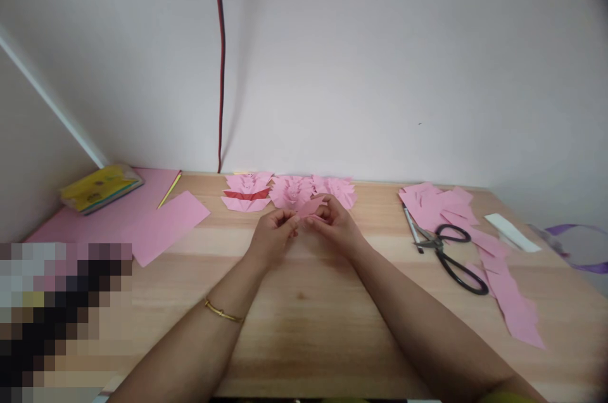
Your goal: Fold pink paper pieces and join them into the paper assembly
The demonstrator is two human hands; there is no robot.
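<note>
Between my two hands is a small piece of pink paper (311,205), held above the middle of the wooden table. My left hand (275,233) pinches its left end with thumb and fingertips. On the other side, my right hand (335,225) grips the paper, with the thumb below and fingers curled over it. How the paper is folded is partly hidden by the fingers. Just beyond the hands, several folded pink paper boats (247,203) stand in rows near the wall, one of them with a red strip.
At right lie black-handled scissors (439,241), a pen (412,229), pink paper pieces (427,203), long pink scraps (515,301) and a white strip (512,233). Pink sheets (166,225), a yellow pencil (170,190) and a yellow packet (102,189) are left. A red-black cable (221,61) hangs behind.
</note>
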